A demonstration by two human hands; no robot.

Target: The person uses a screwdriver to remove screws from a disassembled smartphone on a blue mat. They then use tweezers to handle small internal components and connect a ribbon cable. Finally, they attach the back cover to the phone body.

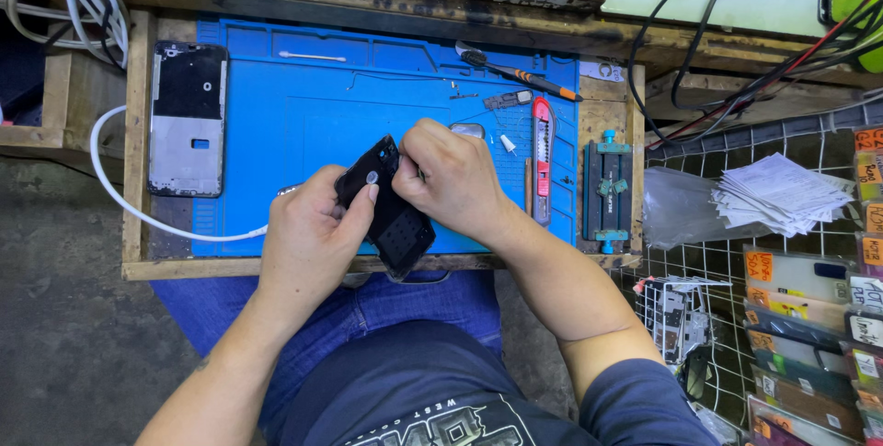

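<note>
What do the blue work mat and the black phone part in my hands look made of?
Blue ribbed work mat: likely silicone or rubber, matte, with moulded trays along its top edge. Black flat phone part, held by left hand and right hand: probably moulded plastic, dull finish with a small round opening; metal cannot be ruled out.

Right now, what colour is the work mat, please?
Blue; the work mat shows best in the head view.
</note>
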